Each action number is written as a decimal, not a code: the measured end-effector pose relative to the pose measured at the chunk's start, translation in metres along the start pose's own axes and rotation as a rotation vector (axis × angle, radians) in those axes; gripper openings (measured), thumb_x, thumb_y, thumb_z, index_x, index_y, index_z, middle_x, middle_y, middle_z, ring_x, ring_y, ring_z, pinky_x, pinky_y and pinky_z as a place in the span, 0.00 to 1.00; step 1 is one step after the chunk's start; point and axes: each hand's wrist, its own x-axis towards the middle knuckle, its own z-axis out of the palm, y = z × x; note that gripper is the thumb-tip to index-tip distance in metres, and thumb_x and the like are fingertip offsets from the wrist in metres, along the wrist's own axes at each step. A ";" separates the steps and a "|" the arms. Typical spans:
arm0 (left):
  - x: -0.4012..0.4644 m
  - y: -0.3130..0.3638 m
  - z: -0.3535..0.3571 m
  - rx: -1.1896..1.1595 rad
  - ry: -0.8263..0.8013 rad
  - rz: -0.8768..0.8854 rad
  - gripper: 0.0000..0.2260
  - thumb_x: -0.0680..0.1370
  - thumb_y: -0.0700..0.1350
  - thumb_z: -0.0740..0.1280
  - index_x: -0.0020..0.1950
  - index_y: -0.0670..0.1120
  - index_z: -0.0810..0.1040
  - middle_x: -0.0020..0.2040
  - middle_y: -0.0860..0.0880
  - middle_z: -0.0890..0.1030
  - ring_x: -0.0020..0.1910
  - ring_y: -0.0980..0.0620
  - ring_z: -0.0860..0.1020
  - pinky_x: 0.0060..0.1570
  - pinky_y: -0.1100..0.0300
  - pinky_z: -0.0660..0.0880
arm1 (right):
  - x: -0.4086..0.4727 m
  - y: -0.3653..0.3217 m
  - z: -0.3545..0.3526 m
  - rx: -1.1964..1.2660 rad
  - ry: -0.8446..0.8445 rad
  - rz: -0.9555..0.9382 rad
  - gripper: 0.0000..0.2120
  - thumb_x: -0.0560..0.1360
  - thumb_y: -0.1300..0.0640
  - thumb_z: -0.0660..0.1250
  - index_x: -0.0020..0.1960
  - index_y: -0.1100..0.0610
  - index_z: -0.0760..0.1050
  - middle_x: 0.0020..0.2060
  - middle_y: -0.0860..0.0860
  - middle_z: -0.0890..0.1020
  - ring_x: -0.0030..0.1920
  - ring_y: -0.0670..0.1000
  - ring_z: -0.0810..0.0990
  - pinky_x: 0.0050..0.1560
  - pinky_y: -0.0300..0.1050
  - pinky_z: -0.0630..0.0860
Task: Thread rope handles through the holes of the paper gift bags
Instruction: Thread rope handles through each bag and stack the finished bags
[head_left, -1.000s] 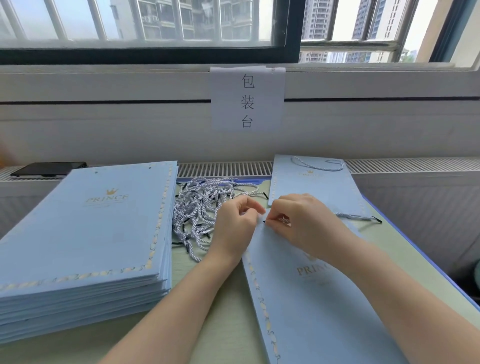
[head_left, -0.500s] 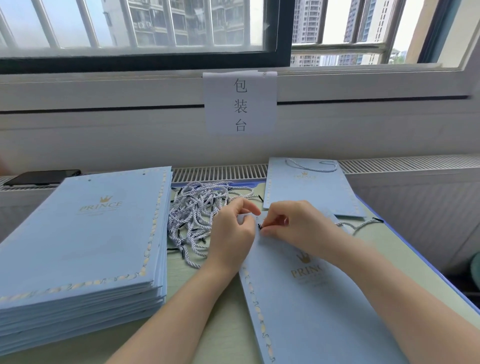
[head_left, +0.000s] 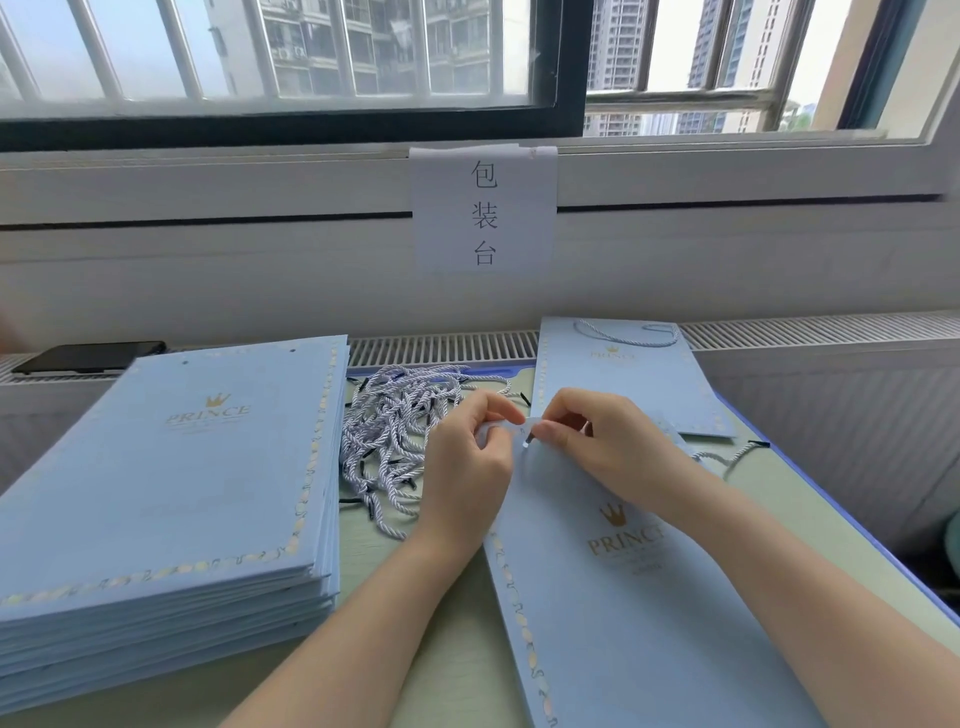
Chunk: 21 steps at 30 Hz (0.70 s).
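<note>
Both hands met at the top edge of a flat gift bag (head_left: 623, 597). The left hand (head_left: 467, 467) pinched the bag's edge; the right hand (head_left: 608, 441) pinched a rope (head_left: 727, 460) tip there.

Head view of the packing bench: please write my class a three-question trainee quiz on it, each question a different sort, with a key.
1. True or false: the finished bag at the far right already carries a rope handle.
2. The loose ropes lie: A) on the bag stack; B) between the stack and the bag being worked; C) on the phone.
3. Fill in: the left hand and right hand meet at the bag's ___ edge.

Key: 1 true; 2 B; 3 top.
</note>
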 end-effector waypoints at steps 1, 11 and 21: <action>-0.001 0.000 0.000 -0.006 0.003 0.009 0.16 0.71 0.30 0.59 0.37 0.52 0.74 0.31 0.60 0.76 0.30 0.62 0.71 0.32 0.71 0.65 | 0.000 0.000 0.000 0.007 0.000 0.003 0.07 0.75 0.55 0.68 0.43 0.59 0.77 0.36 0.51 0.79 0.33 0.42 0.71 0.36 0.33 0.67; -0.002 0.008 -0.003 -0.069 0.038 0.102 0.16 0.72 0.31 0.58 0.36 0.51 0.74 0.30 0.59 0.75 0.28 0.61 0.68 0.32 0.71 0.62 | 0.003 0.000 0.006 -0.098 0.124 -0.192 0.06 0.71 0.57 0.72 0.41 0.59 0.78 0.40 0.43 0.69 0.44 0.42 0.68 0.45 0.29 0.64; 0.002 0.006 -0.003 -0.142 0.006 0.005 0.14 0.70 0.31 0.59 0.37 0.48 0.76 0.32 0.57 0.77 0.30 0.63 0.71 0.32 0.72 0.66 | 0.001 -0.005 0.006 0.172 0.060 -0.085 0.05 0.73 0.65 0.69 0.40 0.58 0.77 0.40 0.44 0.73 0.40 0.37 0.72 0.44 0.27 0.66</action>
